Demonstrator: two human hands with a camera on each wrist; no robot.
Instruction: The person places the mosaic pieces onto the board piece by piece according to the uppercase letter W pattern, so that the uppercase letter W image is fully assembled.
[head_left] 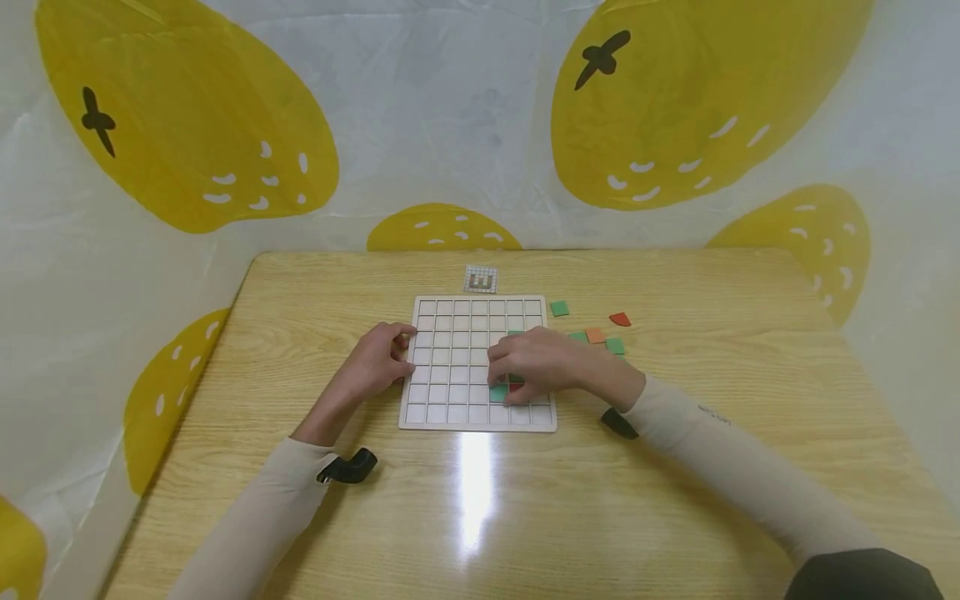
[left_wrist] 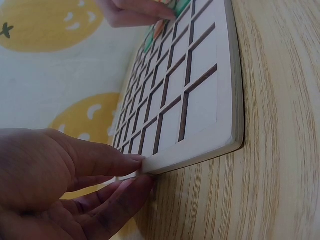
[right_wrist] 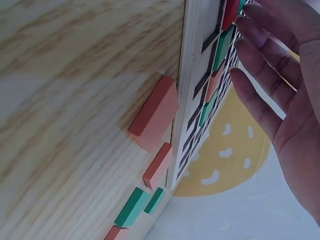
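Observation:
A pale square grid board (head_left: 448, 396) lies flat on the table. At its left edge my left hand (head_left: 373, 360) grips the rim, thumb on top and fingers against the side, as the left wrist view shows. My right hand (head_left: 543, 360) is over the board's right half, its fingertips down by a green tile (head_left: 498, 392) in a cell. Beside that tile sits a red tile (head_left: 516, 388), partly under the hand. In the right wrist view the fingers are loosely extended above a row of set tiles, including an orange tile (right_wrist: 215, 80); the thumb is out of sight.
Right of the board lie loose pieces: a green tile (head_left: 558, 308), an orange tile (head_left: 595, 335), another green tile (head_left: 615, 346) and a red curved-edge piece (head_left: 620, 319). A small card with a grid pattern (head_left: 481, 279) is behind the board. A patterned curtain (head_left: 442, 108) hangs behind the table.

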